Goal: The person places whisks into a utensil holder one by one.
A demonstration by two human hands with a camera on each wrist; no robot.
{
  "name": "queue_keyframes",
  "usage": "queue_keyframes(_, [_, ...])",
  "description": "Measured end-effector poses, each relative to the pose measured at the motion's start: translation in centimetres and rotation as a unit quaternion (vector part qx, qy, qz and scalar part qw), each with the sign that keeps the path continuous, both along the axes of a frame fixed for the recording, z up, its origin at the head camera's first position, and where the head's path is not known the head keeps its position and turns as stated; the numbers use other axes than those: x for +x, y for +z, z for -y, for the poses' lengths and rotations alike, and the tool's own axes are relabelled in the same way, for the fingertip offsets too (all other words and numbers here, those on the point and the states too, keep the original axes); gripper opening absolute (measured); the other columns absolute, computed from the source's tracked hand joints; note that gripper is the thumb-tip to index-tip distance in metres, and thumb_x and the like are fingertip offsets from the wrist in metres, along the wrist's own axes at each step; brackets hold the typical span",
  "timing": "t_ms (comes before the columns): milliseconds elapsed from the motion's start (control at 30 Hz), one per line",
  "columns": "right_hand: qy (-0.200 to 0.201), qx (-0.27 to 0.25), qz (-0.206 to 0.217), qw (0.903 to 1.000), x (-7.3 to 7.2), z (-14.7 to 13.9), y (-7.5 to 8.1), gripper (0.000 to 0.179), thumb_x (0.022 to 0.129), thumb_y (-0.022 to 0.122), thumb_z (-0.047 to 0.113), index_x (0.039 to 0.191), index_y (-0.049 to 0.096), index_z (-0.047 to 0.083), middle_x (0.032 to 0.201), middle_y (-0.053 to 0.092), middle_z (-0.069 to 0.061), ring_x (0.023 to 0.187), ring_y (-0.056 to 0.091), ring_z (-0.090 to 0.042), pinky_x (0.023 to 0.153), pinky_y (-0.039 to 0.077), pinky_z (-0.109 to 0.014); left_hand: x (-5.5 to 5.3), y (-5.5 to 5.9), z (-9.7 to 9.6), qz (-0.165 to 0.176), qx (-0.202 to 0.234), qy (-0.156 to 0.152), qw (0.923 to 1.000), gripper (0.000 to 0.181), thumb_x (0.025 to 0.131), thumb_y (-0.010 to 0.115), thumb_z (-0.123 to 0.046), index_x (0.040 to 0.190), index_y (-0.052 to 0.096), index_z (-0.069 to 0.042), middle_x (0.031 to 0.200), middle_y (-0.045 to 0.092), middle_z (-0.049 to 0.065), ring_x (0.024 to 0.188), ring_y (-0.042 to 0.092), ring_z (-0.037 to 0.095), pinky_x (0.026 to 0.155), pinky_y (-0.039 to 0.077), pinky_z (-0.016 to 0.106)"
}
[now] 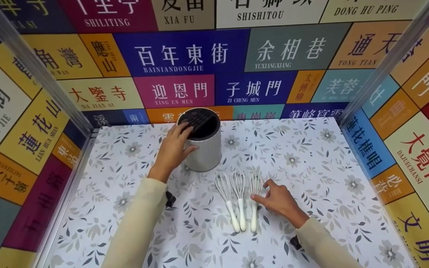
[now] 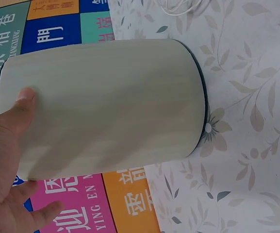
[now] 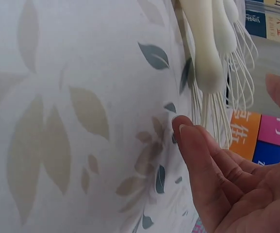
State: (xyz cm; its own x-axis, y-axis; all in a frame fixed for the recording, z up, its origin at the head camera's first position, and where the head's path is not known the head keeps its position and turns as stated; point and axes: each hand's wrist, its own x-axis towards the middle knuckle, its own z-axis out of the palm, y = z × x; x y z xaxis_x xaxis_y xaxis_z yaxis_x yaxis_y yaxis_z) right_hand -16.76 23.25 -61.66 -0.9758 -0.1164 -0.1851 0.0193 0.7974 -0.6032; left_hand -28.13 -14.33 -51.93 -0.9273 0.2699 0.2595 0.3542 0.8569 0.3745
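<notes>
Cream fabric sleeves (image 1: 134,223) lead in, head view. Advisable: pinch one of three white-handled wire whisks (image 1: 241,208) alone, clear of its neighbours; row lies just beside right hand (image 1: 279,199), right of left hand (image 1: 171,149). Left wrist: thumb against grey-white cylindrical container (image 2: 110,107), fingers extended; judged best kept steady. Right wrist: fingers loosely bent, parted from thumb, not gripping.

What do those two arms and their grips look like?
They're a person's arms in plain, long cream sleeves: left sleeve, right sleeve. A small black piece shows beside each cuff. The left grip and right grip are bare human hands, without gloves; no rings or cables show.
</notes>
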Motion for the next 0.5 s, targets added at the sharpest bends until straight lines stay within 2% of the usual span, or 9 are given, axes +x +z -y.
queue_keyframes(133, [0.002, -0.002, 0.005, 1.0000, 0.4, 0.5, -0.6, 0.064, 0.081, 0.078, 0.063, 0.110, 0.063, 0.008, 0.071, 0.063, 0.000, 0.055, 0.056, -0.014, 0.054, 0.046, -0.032, -0.1, 0.0, 0.1, 0.007, 0.000, 0.001, 1.0000, 0.069, 0.093, 0.072, -0.045, 0.152, 0.049, -0.019, 0.164, 0.036, 0.006, 0.153, 0.031, 0.037, 0.120, 0.034, 0.058])
queue_keyframes(233, [0.002, -0.003, -0.003, 1.0000, 0.5, 0.9, -0.9, 0.060, 0.079, 0.081, 0.060, 0.105, 0.064, 0.008, 0.069, 0.061, 0.000, 0.055, 0.055, -0.014, 0.055, 0.045, -0.032, -0.1, 0.1, 0.1, -0.002, -0.004, -0.003, 1.0000, 0.069, 0.092, 0.073, -0.044, 0.152, 0.050, -0.018, 0.163, 0.037, 0.008, 0.152, 0.032, 0.038, 0.120, 0.034, 0.059])
queue_keyframes(333, [0.001, -0.009, -0.003, 1.0000, 0.6, 1.2, -1.2, 0.057, 0.078, 0.084, 0.056, 0.103, 0.064, 0.009, 0.066, 0.060, 0.000, 0.052, 0.054, -0.014, 0.054, 0.044, -0.032, -0.1, 0.1, 0.1, -0.011, -0.011, -0.004, 0.9999, 0.069, 0.092, 0.074, -0.044, 0.151, 0.050, -0.017, 0.162, 0.039, 0.009, 0.150, 0.034, 0.040, 0.119, 0.035, 0.059])
queue_keyframes(500, [-0.011, -0.035, 0.021, 0.9991, 0.9, 1.6, -1.3, 0.051, 0.079, 0.087, 0.043, 0.105, 0.063, 0.005, 0.058, 0.060, 0.000, 0.045, 0.057, -0.015, 0.053, 0.047, -0.031, -0.1, 0.2, 0.0, -0.004, -0.013, 0.001, 0.9999, 0.069, 0.092, 0.073, -0.045, 0.152, 0.050, -0.018, 0.162, 0.039, 0.008, 0.151, 0.034, 0.038, 0.120, 0.035, 0.058])
